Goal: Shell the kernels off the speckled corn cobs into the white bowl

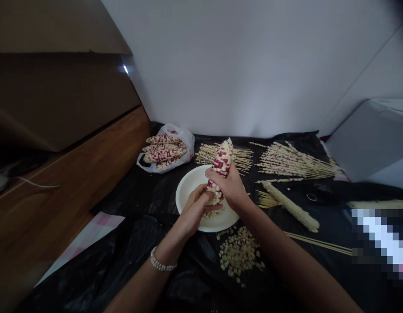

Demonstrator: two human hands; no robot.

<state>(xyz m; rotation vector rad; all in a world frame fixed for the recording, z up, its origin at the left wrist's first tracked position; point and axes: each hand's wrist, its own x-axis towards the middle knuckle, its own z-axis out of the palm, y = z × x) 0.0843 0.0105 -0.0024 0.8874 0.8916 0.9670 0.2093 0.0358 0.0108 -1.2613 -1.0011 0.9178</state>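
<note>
- While the right hand (232,184) clasps the corn cob (222,161) from the side, the left hand (195,206) grasps its lower end, holding it tilted upright at mid-frame.
- Beneath both hands, a white bowl (185,180) contains loose kernels (214,213).
- Lower centre, a kernel pile (239,252) on black plastic (129,243).
- Left of centre, bagged cobs (164,154).
- Right of centre, kernel-covered skewers (280,161) and a pale cob (293,208).
</note>
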